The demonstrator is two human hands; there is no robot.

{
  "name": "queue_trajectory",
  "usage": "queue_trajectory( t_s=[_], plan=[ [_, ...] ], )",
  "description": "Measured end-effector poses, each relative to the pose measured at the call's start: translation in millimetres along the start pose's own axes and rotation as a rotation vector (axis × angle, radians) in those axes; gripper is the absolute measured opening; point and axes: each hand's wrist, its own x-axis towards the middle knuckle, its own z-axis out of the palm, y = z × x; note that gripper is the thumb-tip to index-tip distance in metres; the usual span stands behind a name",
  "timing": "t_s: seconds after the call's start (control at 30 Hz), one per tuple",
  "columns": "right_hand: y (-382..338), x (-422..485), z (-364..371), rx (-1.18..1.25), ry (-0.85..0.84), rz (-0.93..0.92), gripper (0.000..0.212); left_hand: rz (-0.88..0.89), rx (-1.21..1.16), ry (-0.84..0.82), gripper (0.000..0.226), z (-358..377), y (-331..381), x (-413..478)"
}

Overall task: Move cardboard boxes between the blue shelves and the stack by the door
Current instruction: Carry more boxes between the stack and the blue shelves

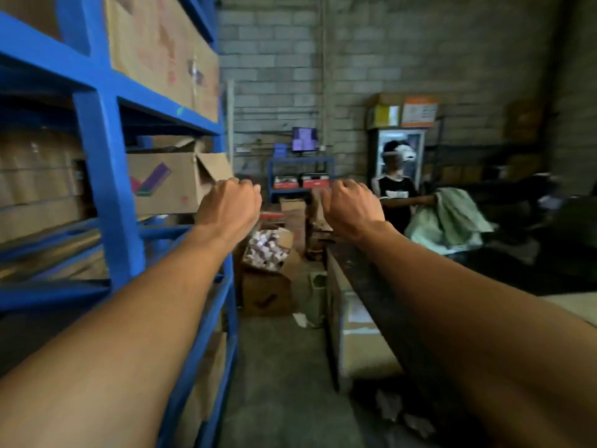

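Both my arms reach forward at chest height. My left hand (230,206) is curled into a loose fist with nothing in it, just right of the blue shelves (103,176). My right hand (352,210) is curled the same way and holds nothing. On the middle shelf an open cardboard box (164,184) with a purple and red mark sits close to my left hand, its flap sticking out. A large closed box (161,50) fills the shelf above. More boxes (206,376) stand on the bottom shelf.
A narrow concrete aisle (284,376) runs ahead. Open boxes (268,263) of small packs clutter its far end. A low box stack (358,334) lines the right side. A person (397,192) stands by a fridge near a green cloth (449,221). A small blue table (300,171) holds a monitor.
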Motion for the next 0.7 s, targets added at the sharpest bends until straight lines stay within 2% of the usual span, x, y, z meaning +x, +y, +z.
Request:
queue_trajectory(
  t_s=[0.07,0.13,0.2,0.33,0.5,0.7],
  plan=[
    [44,-9,-32,-0.102,0.027,0.087,0.050,0.143,-0.061,0.040,0.035,1,49,14],
    [83,-25,-68,-0.226,0.038,0.155,0.054,0.177,-0.166,0.056,0.039,2,93,26],
    [114,-48,-107,-0.297,0.066,0.266,0.049,0.201,-0.294,0.079,0.043,3,134,34],
    [152,-108,-187,-0.496,0.109,0.452,0.046,0.346,-0.525,0.129,0.044,-19,211,32],
    [151,-219,-276,-0.716,0.157,0.730,0.044,0.534,-0.786,0.148,0.043,-62,293,-8],
    [107,-371,-361,-0.938,0.148,1.062,0.044,0.756,-1.088,0.059,0.043,-132,368,-109]
  ],
)
